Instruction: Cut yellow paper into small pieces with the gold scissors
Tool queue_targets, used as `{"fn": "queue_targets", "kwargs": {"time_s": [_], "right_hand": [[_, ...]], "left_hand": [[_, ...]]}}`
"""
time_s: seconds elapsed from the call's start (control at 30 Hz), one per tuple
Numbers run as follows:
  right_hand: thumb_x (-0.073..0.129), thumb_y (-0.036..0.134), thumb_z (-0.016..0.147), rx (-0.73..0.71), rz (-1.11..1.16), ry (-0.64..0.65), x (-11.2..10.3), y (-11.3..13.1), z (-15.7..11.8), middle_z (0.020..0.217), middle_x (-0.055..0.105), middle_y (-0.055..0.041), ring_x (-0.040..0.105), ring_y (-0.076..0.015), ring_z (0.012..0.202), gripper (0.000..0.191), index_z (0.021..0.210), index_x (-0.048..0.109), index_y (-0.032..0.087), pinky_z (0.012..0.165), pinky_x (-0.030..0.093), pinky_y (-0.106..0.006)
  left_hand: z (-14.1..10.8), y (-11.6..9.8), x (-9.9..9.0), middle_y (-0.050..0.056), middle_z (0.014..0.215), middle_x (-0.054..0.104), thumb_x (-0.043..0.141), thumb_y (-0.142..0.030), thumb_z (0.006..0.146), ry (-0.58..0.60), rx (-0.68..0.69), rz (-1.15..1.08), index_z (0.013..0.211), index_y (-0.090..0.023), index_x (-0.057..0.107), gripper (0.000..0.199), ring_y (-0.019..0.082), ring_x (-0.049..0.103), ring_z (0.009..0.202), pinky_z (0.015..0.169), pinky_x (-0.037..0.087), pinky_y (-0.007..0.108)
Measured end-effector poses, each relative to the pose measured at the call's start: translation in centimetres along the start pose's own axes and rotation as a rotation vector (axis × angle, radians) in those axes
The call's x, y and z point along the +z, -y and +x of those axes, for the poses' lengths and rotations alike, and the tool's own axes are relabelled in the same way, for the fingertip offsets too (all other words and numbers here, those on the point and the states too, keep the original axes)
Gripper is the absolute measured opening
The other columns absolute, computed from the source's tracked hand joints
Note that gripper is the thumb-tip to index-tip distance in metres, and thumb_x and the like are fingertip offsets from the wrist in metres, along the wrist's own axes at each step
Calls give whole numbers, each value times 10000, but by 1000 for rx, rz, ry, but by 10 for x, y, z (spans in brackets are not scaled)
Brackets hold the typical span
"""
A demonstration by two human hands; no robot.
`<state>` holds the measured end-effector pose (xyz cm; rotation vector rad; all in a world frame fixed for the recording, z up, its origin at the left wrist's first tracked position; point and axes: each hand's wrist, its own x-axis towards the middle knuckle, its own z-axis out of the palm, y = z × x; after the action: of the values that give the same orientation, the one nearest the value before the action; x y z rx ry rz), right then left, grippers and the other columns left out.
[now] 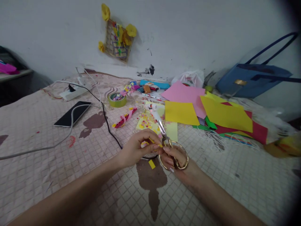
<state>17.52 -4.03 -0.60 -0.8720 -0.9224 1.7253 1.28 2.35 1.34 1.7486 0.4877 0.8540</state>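
My left hand [138, 147] pinches a small yellow paper piece [160, 145], its thumb and finger closed near the other hand. Gold-handled scissors [180, 147] are held in my right hand [176, 158], with the metal blades pointing up and away toward a white glue gun [152, 108]. The fingertips of both hands meet or nearly meet at the yellow piece. Below them, a small yellow rectangle [152, 164] lies on the patterned cloth. Behind the hands, a pale yellow sheet [172, 130] carries many small coloured scraps.
Yellow sheets [181, 112] and a pink sheet [185, 94] lie at centre right, beside tangled white string [218, 139]. Green tape [117, 100], a decorated pink-red strip [124, 117], a black phone [72, 113] and cables are leftward. A blue bag [254, 78] stands back right.
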Motion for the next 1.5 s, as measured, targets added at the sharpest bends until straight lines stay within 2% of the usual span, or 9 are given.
{"fn": "queue_targets", "kwargs": {"time_s": [0.2, 0.33, 0.47, 0.6, 0.7, 0.8, 1.07, 1.23, 1.5], "right_hand": [[517, 256, 817, 18, 84, 52, -1, 1, 1, 472, 329, 80, 290, -57, 380, 213, 628, 479, 166, 411, 228, -218], [542, 233, 788, -39, 41, 12, 1, 1, 1, 468, 327, 81, 283, -60, 387, 218, 600, 446, 176, 404, 229, -215], [535, 248, 807, -171, -175, -157, -1, 0, -1, 470, 375, 70, 342, -67, 412, 262, 580, 423, 180, 422, 264, -213], [522, 276, 827, -237, -502, -306, -1, 2, -4, 492, 446, 59, 406, -79, 441, 172, 686, 505, 177, 442, 316, -206], [516, 310, 828, -235, -629, -336, 1, 4, -5, 507, 466, 51, 417, -85, 446, 173, 720, 519, 175, 440, 335, -205], [516, 366, 825, -223, -647, -377, 5, 5, -6, 485, 443, 53, 408, -91, 440, 220, 709, 501, 180, 431, 332, -209], [396, 540, 838, -67, -587, -248, 13, 3, -12, 481, 382, 53, 378, -96, 444, 408, 621, 419, 196, 438, 306, -222], [444, 552, 802, -63, -660, -208, 12, -2, -10, 489, 362, 56, 361, -96, 454, 415, 597, 372, 199, 430, 261, -223], [454, 515, 814, -48, -725, -183, 10, -1, -11, 495, 382, 49, 357, -98, 446, 374, 639, 456, 185, 418, 265, -228]], "left_hand": [[0, -5, -2, 71, 929, 588, 567, -164, 806, 82, 113, 119, 837, -151, 656, 95, 157, 547, 917, 854, 415, 307], [0, -8, -2, 68, 947, 595, 561, -158, 806, 113, 108, 144, 869, -157, 657, 115, 158, 545, 920, 851, 413, 303], [-1, -3, 3, 55, 872, 595, 553, -238, 812, -8, -144, -16, 903, -136, 594, 143, 133, 549, 791, 725, 445, 271], [-3, 6, 10, 11, 705, 559, 562, -337, 794, 28, -390, -199, 779, -115, 563, 222, 84, 505, 619, 594, 423, 219], [-4, 9, 13, 14, 680, 576, 609, -354, 751, 35, -484, -264, 723, -110, 554, 252, 79, 515, 596, 593, 425, 218], [-3, 6, 11, -2, 648, 574, 633, -338, 728, -19, -501, -308, 693, -115, 554, 240, 70, 518, 580, 585, 421, 203], [4, -3, -2, 26, 693, 633, 624, -293, 744, -215, -451, -309, 716, -113, 572, 190, 103, 580, 639, 646, 462, 236], [5, -2, -5, 43, 750, 661, 623, -276, 755, -252, -447, -361, 735, -121, 556, 170, 120, 610, 686, 694, 474, 266], [4, -1, -5, 40, 725, 663, 626, -269, 755, -248, -440, -391, 729, -123, 552, 166, 118, 614, 672, 690, 478, 267]]}}
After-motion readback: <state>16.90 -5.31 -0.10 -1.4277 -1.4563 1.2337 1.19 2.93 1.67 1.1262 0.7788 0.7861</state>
